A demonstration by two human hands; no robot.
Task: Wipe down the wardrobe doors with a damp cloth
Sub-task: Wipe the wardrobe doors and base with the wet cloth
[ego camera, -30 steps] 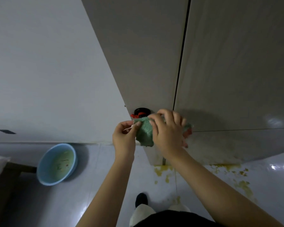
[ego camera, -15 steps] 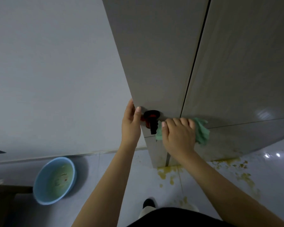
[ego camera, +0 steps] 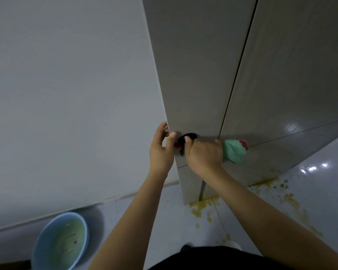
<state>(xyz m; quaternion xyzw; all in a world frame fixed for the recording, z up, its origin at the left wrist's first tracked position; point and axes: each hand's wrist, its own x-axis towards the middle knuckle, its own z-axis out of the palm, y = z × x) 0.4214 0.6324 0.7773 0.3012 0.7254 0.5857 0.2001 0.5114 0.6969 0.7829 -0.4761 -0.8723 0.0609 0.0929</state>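
Note:
Two grey wardrobe doors fill the upper right: the left door [ego camera: 195, 65] and the right door [ego camera: 293, 71], split by a dark vertical gap. My right hand [ego camera: 203, 154] is shut on a bunched green cloth [ego camera: 233, 152] with a red patch, low on the left door beside the gap. Its thumb touches a black and red object [ego camera: 185, 139] stuck on the door. My left hand [ego camera: 161, 151] pinches the left door's outer edge, fingers apart, thumb on the door face.
A pale wall [ego camera: 66, 94] lies to the left. A blue basin [ego camera: 61, 242] of murky greenish water stands on the tiled floor at lower left. Yellow splatter [ego camera: 203, 207] marks the floor below the doors and to the right. My foot shows at the bottom.
My right hand has bunched the cloth into its fist and slid left onto the black and red object. My left hand stays at the door edge. The view has shifted left and up.

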